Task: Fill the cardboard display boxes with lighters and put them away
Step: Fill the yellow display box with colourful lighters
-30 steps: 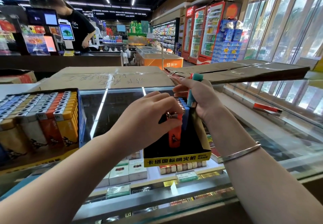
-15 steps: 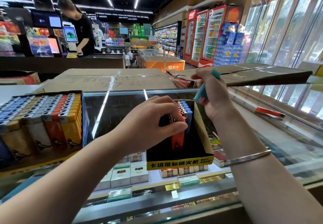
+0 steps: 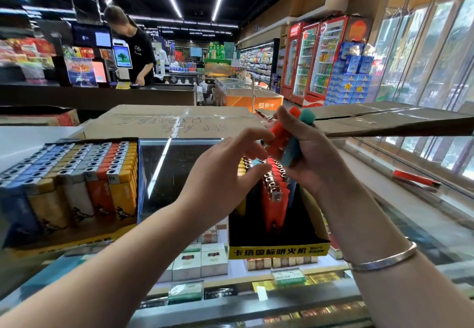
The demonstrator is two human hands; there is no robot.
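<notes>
A black cardboard display box point(image 3: 278, 249) with a yellow front strip stands on the glass counter, partly filled with a row of orange lighters point(image 3: 275, 207) and some yellow ones behind. My right hand point(image 3: 311, 159) holds an orange lighter point(image 3: 280, 134) and a teal lighter point(image 3: 295, 145) above the box. My left hand point(image 3: 225, 174) hovers over the box with fingers spread, its fingertips reaching toward the orange lighter. A second display box point(image 3: 77, 192), full of blue, grey, orange and yellow lighters, stands at the left.
A loose orange lighter point(image 3: 415, 180) lies on the counter at right. Flattened cardboard point(image 3: 166, 121) covers the counter behind the boxes. Cigarette packs point(image 3: 200, 263) show under the glass. A person in black stands at the checkout point(image 3: 133, 48) far left.
My left hand let go of the lighters in the box and rose with fingers spread. My right hand now shows an orange lighter beside the teal one. The camera tilted up slightly.
</notes>
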